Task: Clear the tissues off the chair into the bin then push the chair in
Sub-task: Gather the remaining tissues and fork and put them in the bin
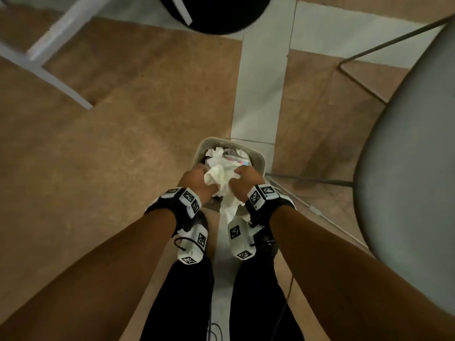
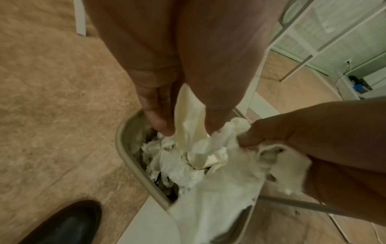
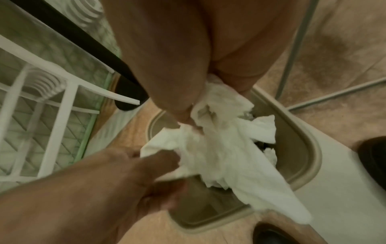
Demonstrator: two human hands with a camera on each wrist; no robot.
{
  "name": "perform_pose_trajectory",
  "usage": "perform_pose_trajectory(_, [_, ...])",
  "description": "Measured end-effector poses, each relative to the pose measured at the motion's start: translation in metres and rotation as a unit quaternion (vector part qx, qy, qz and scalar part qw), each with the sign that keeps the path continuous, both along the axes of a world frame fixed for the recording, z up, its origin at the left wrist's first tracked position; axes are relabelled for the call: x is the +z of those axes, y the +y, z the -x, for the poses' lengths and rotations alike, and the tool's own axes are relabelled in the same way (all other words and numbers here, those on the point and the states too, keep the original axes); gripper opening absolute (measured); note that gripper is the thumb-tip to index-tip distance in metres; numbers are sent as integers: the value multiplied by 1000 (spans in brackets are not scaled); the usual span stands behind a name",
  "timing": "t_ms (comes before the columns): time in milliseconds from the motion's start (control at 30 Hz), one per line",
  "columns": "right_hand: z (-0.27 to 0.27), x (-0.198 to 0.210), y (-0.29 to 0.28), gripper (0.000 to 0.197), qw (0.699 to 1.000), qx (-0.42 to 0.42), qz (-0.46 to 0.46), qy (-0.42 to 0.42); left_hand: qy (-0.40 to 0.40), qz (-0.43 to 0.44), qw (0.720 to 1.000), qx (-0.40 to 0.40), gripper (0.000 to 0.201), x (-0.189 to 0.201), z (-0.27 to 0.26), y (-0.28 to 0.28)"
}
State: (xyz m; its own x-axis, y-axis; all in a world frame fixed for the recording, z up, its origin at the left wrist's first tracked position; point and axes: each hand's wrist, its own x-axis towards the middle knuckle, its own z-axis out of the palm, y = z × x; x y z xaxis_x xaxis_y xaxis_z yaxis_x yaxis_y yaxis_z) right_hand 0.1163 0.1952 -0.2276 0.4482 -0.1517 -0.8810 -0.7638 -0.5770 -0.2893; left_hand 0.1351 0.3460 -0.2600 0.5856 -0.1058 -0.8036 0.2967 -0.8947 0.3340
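A bunch of white crumpled tissues (image 1: pixel 222 179) hangs between my two hands, right over the beige open bin (image 1: pixel 261 159) on the floor. My left hand (image 1: pixel 197 178) pinches the tissues (image 2: pixel 219 165) between thumb and fingers from the left. My right hand (image 1: pixel 245 175) grips the same tissues (image 3: pixel 225 148) from the right. A loose tail of tissue droops over the bin's near rim (image 3: pixel 309 148). More tissues and rubbish lie inside the bin (image 2: pixel 129 156). The grey chair seat (image 1: pixel 406 168) fills the right edge of the head view.
The chair's thin metal legs (image 1: pixel 369 45) stand on the tiled floor right of the bin. A black round base (image 1: pixel 216 11) lies ahead and a white frame (image 1: pixel 49 45) at far left. A cable (image 1: pixel 320 212) runs near my right foot. My black shoe (image 2: pixel 62 226) stands by the bin.
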Motion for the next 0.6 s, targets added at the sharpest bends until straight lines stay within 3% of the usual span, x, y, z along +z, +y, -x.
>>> perform_pose_trajectory(67, [0,-22,10,47,1000,-6,1,-31,-7,18,999,37,48,-13,3,-1])
perform_pose_trajectory(200, [5,-43,10,67,999,2,14,-37,-33,10,998,51,38,-19,1,2])
perform_pose_trajectory(467, [-1,14,-30,50,997,5,50,-66,-69,-17,997,-11,28,37,-19,-6])
perform_pose_trajectory(600, [0,67,-67,35,993,-9,24,-111,-104,30,994,-35,21,69,-32,-45])
